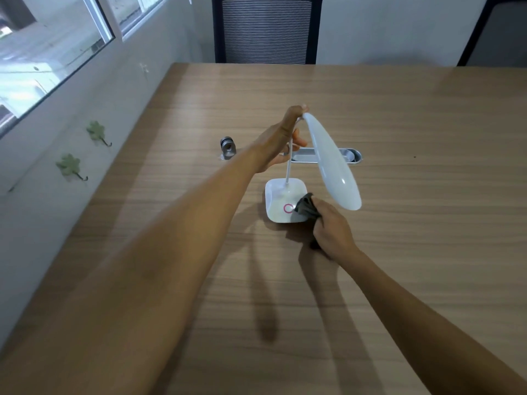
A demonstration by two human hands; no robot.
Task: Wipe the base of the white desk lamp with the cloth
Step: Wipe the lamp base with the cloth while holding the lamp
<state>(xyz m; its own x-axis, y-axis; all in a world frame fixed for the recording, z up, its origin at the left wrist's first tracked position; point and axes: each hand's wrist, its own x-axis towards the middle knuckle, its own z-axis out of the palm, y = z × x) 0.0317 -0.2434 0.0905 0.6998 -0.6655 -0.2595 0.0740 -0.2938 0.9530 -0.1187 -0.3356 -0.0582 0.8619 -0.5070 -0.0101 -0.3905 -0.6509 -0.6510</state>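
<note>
Now right hand (332,226) fingers clench the cloth (306,206) on the lamp base (278,201) (left hand (281,141) grips the stem (288,166)).

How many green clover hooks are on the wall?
2. One green clover hook is higher on the wall under the window, and the other green clover hook sits lower and nearer to us. More could be hiding outside the picture.

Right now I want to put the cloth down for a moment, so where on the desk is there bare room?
The table is bare to the right of the right hand and in front of both forearms. It is crowded around the lamp base, where the cloth rests, under the lamp head, and behind it by the cable tray and metal cylinder.
</note>
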